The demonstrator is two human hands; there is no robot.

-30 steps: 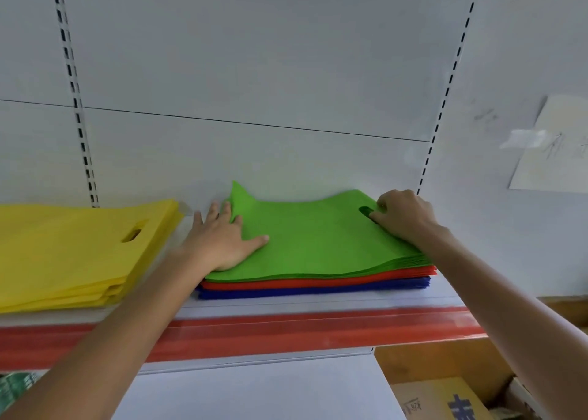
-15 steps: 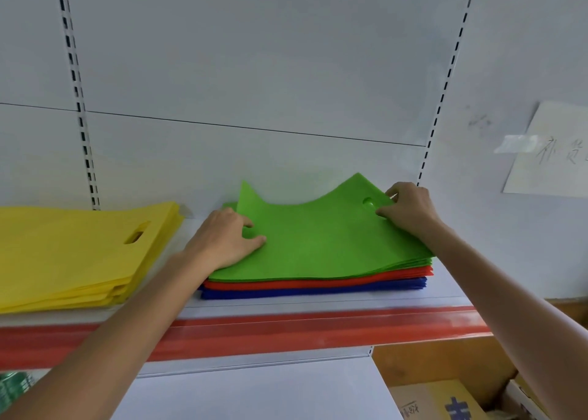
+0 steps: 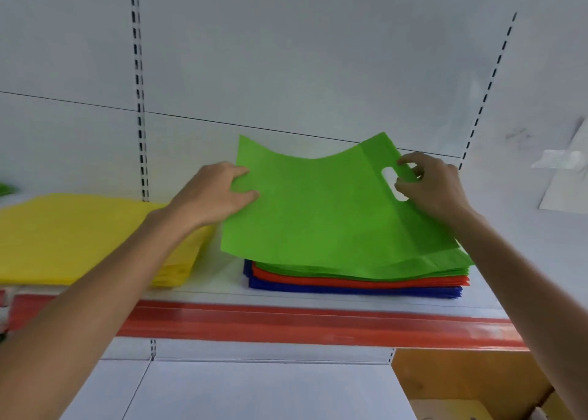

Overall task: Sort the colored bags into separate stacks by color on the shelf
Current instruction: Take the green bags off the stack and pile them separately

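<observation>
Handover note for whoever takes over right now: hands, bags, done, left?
Left hand: grips the top green bag by its left edge.
Right hand: pinches the same bag at its handle cutout.
Bag is raised at the back, front edge over the mixed stack of green, red, blue layers.
Done: yellow stack sits apart on the shelf, left.
Left: move the green bags off, then split red from blue.

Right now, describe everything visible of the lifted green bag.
The lifted green bag is a bright green sheet, seemingly thin non-woven fabric, with an oval handle cutout near its right edge. Its far edge is raised and sags mid-way; its near edge lies over the mixed stack. The left hand pinches its left edge, the right hand its handle strip.
</observation>
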